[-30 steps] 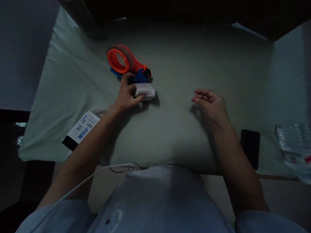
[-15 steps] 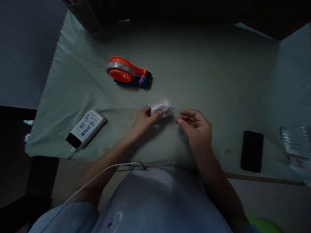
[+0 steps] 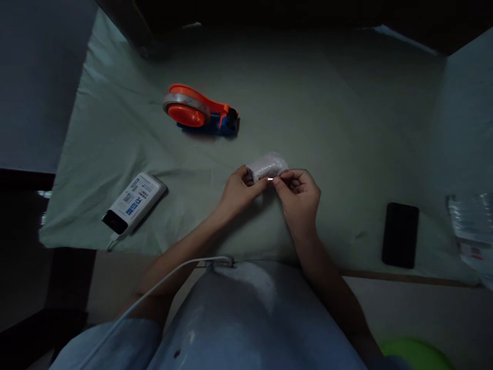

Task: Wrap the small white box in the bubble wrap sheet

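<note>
Small whitish bubble-wrapped bundle (image 3: 267, 165), lengthwise between both hands' fingers (image 3: 283, 181) above green cloth (image 3: 327, 128)

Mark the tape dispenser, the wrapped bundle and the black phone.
tape dispenser (image 3: 188, 110), head view, on the orange wheel.
wrapped bundle (image 3: 268, 164), head view, on its exposed top.
black phone (image 3: 399, 235), head view, middle of its face.

Crinkly translucent plastic bundle (image 3: 267, 165), matt green cloth (image 3: 339, 128), glossy orange plastic tape dispenser (image 3: 200, 110).
</note>
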Demonstrator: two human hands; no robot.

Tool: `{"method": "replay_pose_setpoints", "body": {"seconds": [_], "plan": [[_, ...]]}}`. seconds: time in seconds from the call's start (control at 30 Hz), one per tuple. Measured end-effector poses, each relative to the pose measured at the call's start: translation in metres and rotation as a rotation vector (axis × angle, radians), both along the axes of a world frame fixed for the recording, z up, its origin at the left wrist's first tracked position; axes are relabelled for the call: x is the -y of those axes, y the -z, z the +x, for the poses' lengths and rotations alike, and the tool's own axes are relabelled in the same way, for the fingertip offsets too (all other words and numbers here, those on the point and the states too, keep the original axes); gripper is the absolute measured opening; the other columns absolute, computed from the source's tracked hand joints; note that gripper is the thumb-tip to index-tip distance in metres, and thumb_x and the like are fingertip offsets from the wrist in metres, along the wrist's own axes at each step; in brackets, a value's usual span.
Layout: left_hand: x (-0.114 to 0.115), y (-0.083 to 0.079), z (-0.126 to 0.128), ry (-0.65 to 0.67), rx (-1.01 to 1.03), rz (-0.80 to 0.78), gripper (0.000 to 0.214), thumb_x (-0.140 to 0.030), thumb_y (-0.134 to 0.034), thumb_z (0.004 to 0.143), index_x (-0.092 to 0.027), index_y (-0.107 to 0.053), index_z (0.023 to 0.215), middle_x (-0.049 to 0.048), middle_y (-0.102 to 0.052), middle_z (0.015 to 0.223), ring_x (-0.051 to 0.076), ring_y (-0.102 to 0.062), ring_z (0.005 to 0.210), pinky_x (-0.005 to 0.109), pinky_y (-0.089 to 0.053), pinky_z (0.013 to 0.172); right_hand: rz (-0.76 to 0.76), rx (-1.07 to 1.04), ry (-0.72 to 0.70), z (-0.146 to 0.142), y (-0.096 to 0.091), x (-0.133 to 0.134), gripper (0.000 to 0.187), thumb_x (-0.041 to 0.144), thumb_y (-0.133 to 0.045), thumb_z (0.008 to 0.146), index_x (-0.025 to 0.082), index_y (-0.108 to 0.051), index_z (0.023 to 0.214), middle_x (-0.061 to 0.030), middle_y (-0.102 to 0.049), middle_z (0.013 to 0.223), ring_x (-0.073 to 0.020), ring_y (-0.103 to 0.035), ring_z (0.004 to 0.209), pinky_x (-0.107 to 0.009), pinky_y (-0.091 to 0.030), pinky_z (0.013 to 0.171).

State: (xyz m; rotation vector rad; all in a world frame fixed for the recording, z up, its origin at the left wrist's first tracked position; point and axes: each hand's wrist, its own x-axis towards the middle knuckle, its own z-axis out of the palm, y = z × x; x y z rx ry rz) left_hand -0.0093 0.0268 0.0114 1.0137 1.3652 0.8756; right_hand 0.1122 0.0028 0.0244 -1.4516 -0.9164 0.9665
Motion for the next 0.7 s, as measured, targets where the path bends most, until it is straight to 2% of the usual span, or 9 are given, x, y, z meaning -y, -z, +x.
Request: {"method": "replay_pose_setpoints", "body": {"seconds": [0.2,0.37,0.53,0.7], "plan": [[0.001,0.0,0.0,0.019,-0.024,0.041,0.027,-0.031,-0.069,0.07,-0.015,-0.059,0.089,0.0072,-0.068,0.089,0.016,-0.064,0.081,0.026,-0.048,0.069,-0.004,0.063,0.019,0.0,0.001,-0.002,0.014,0.022,-0.069,0.07,0.022,-0.056,0.072,0.0051,-0.059,0.068,-0.0098,-0.057,0.062,-0.024,-0.047,0.06],[0.004,0.001,-0.002,0.043,-0.118,0.103,0.024,-0.031,-0.069,0.071,-0.016,-0.054,0.083,0.0043,-0.065,0.083,0.014,-0.062,0.075,0.025,-0.046,0.065,-0.041,0.101,0.043,-0.002,0.004,-0.004,0.016,0.022,-0.068,0.07,0.023,-0.052,0.072,0.0051,-0.057,0.067,-0.0111,-0.056,0.063,-0.025,-0.047,0.061],[0.006,-0.002,-0.005,0.089,-0.234,0.182,0.021,-0.028,-0.067,0.07,-0.018,-0.051,0.08,0.0003,-0.06,0.074,0.013,-0.058,0.066,0.025,-0.044,0.059,-0.078,0.122,-0.014,0.003,0.007,-0.003,0.015,0.026,-0.067,0.072,0.023,-0.052,0.075,0.0047,-0.059,0.067,-0.0115,-0.057,0.063,-0.025,-0.047,0.061],[0.006,-0.002,-0.006,0.091,-0.277,0.229,0.023,-0.023,-0.068,0.068,-0.019,-0.052,0.084,0.0,-0.061,0.077,0.014,-0.059,0.068,0.026,-0.046,0.061,-0.11,0.154,-0.107,0.011,0.007,-0.003,0.017,0.026,-0.068,0.072,0.023,-0.051,0.073,0.0051,-0.058,0.066,-0.0111,-0.056,0.061,-0.026,-0.044,0.058]]}}
